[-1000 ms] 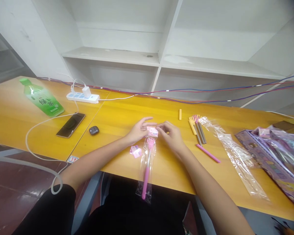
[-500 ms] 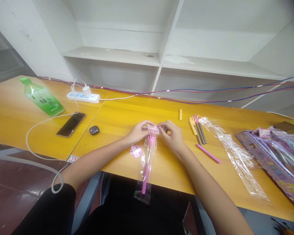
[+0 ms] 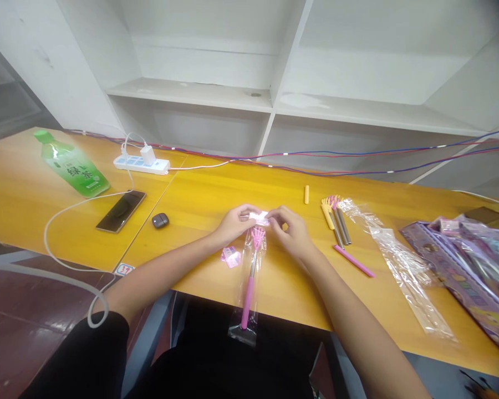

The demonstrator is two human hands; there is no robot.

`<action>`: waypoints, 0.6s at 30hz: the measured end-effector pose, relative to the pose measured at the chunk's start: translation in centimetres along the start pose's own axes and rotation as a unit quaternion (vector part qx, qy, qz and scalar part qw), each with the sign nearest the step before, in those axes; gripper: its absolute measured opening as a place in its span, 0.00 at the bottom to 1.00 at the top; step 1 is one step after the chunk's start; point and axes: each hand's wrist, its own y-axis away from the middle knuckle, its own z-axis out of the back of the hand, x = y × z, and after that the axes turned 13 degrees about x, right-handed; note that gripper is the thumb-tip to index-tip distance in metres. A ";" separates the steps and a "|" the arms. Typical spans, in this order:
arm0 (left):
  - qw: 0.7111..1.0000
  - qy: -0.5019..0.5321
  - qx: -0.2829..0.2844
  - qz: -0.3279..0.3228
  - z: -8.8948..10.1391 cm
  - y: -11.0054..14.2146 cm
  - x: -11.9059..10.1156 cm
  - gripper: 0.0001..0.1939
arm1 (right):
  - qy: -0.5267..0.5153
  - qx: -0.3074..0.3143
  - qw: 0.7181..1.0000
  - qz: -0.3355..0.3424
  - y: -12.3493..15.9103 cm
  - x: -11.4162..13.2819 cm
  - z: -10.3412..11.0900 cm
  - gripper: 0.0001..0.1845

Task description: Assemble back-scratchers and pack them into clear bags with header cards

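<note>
A pink back scratcher (image 3: 248, 293) with a hand-shaped head lies in a clear plastic sleeve (image 3: 243, 334), its handle end jutting past the table's front edge. Over the sleeve's top sits a pink and white card (image 3: 259, 218), pinched on its left side by my left hand (image 3: 238, 224). The fingers of my right hand (image 3: 290, 228) are closed on the card's right side. Below my left hand lie several small pink cards (image 3: 231, 256) on the table.
To the right are back scratcher parts (image 3: 336, 219), a pink handle (image 3: 353, 261), clear sleeves (image 3: 403, 271) and a purple box (image 3: 444, 277) of packed items. A yellow handle (image 3: 306, 194) lies farther back. Leftward are a phone (image 3: 121, 211), black case (image 3: 160, 220), green bottle (image 3: 72, 166) and power strip (image 3: 141, 164).
The card between my hands has tilted and now catches the light, looking whiter. Both hands stay in nearly the same place, and the sleeve has barely shifted.
</note>
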 end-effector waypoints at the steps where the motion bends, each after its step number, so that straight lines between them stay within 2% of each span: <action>1: 1.000 -0.001 -0.002 0.001 0.0 0.0 -0.1 0.15 | 0.002 0.001 1.000 0.000 0.0 0.0 0.0 0.07; 8: 1.000 -0.014 -0.025 -0.004 0.1 0.0 -0.2 0.12 | 0.021 -0.002 1.000 -0.006 0.1 -0.4 -0.2 0.09; 13: 0.998 -0.060 -0.015 -0.023 0.4 0.0 0.5 0.13 | 0.009 -0.003 0.997 -0.073 0.2 -0.8 -0.3 0.07; 18: 0.994 -0.092 -0.018 -0.053 0.4 0.0 1.1 0.14 | 0.011 0.039 0.995 -0.093 0.0 -0.4 -0.7 0.18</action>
